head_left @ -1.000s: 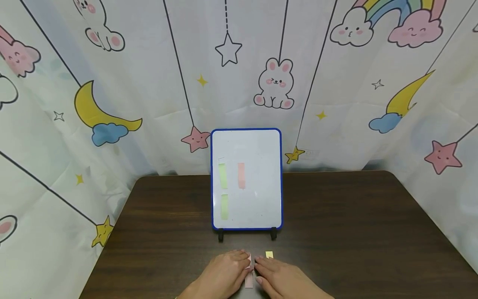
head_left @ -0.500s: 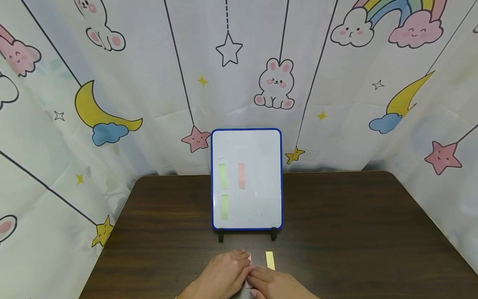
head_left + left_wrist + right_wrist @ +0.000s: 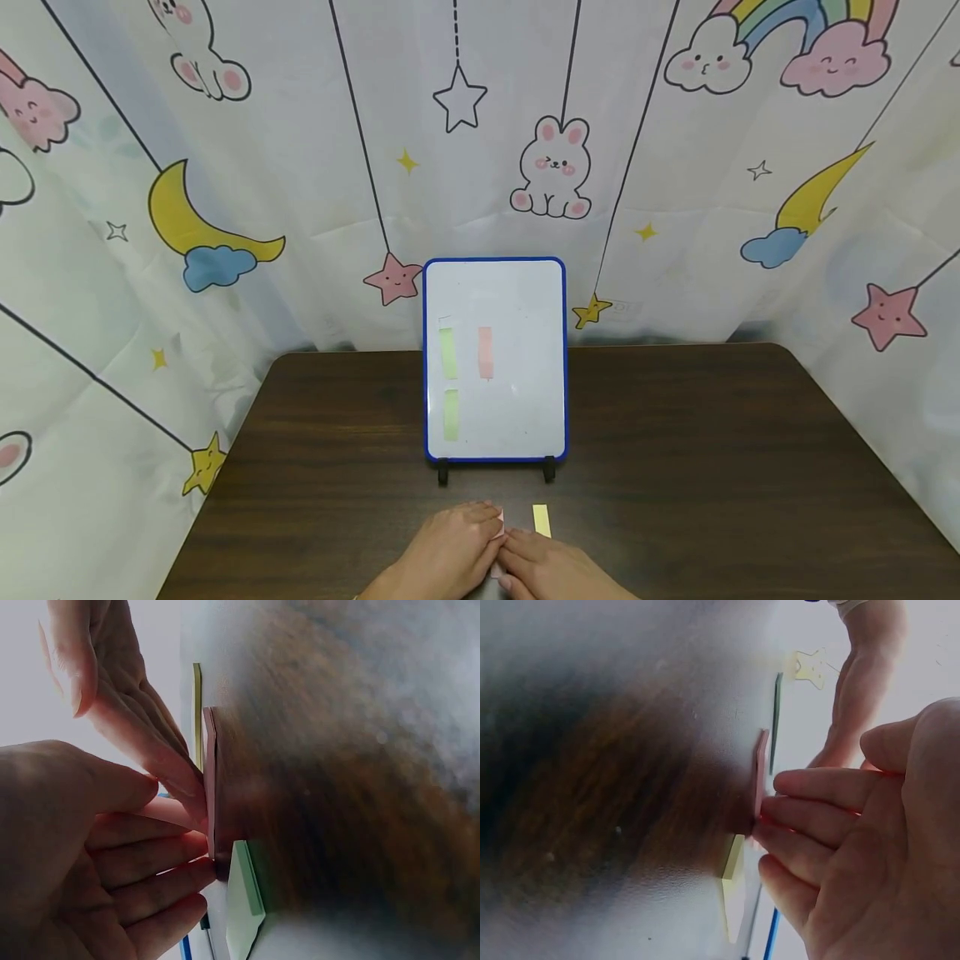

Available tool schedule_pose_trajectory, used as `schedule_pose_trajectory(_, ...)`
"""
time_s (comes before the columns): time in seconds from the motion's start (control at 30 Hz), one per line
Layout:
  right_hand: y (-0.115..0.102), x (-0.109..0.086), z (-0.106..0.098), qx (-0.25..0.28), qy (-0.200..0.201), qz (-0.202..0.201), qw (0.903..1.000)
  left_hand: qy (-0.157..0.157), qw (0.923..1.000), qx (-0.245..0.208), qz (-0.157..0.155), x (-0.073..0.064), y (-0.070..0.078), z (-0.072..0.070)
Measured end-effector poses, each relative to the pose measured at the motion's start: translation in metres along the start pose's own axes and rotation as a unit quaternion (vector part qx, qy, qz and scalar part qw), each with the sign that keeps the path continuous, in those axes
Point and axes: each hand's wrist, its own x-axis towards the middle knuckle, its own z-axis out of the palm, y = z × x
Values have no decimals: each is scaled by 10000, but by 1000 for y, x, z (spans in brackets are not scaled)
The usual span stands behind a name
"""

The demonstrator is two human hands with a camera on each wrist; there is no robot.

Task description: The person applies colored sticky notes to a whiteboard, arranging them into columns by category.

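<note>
A pink sticky-note pad (image 3: 211, 765) lies on the table, mostly covered by both hands in the head view. My left hand (image 3: 450, 546) rests at its left side, fairly straight fingertips against its edge. From the right, my right hand (image 3: 562, 571) reaches over, its extended fingertips touching the pad near the left thumb. Just right of it is a yellow sticky-note pad (image 3: 542, 520), partly under the right hand. A green sticky-note pad (image 3: 244, 904) shows beside the left fingers in the left wrist view; the left hand hides it from the head view.
A blue-framed whiteboard (image 3: 525, 400) stands on black feet (image 3: 550, 469) behind the hands. Two green notes (image 3: 451, 415) and one pink note (image 3: 486, 352) are stuck on its left half. The dark wooden table (image 3: 712, 467) backs onto a patterned curtain (image 3: 480, 192).
My right hand has shifted left onto the pink pad, uncovering more of the yellow pad. Over the last half second it has moved very little. My left hand stays in place.
</note>
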Motion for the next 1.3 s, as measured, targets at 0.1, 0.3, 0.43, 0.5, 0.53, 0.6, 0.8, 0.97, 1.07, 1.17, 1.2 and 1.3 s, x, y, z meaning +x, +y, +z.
schedule_pose_trajectory(0.1, 1, 0, 1, -267, 73, -251, 9993, -26, 10000, 32, -77, 1, 1, -1)
schedule_pose_trajectory(0.3, 4, 0, 2, -644, 191, -448, 9967, 148, 9997, 207, -7, 1, 2, 1)
schedule_pose_trajectory(0.43, 4, 0, 4, -829, 150, -546, 9950, 335, 9991, 229, 94, 1, 1, 2)
schedule_pose_trajectory(0.5, 4, 0, 4, -961, 151, -646, 9932, 394, 9989, 214, 132, 1, 0, 2)
schedule_pose_trajectory(0.53, 3, 0, 5, -940, 135, -613, 9936, 420, 9988, 214, 145, 1, -1, 3)
schedule_pose_trajectory(0.6, 2, 0, 4, -825, 12, -519, 9952, 468, 9985, 211, 169, 1, -2, 3)
schedule_pose_trajectory(0.8, 3, -2, 0, -814, -284, -631, 9943, 609, 9977, 191, 215, 2, -5, 2)
schedule_pose_trajectory(0.97, 5, -3, 1, -1424, -20, -1070, 9840, 525, 9986, -78, 83, 3, -8, -2)
schedule_pose_trajectory(1.07, 5, -2, 2, -1174, -52, -884, 9891, 483, 9987, -138, -7, 3, -9, -3)
schedule_pose_trajectory(1.17, 3, 0, 3, -611, -122, -441, 9971, 511, 9986, -103, -81, 3, -10, -4)
schedule_pose_trajectory(1.2, 2, 1, 3, -408, -157, -272, 9987, 539, 9984, -93, -102, 3, -10, -4)
schedule_pose_trajectory(1.3, 0, 0, 2, -231, -226, -94, 9994, 677, 9976, -49, -127, 3, -11, -3)
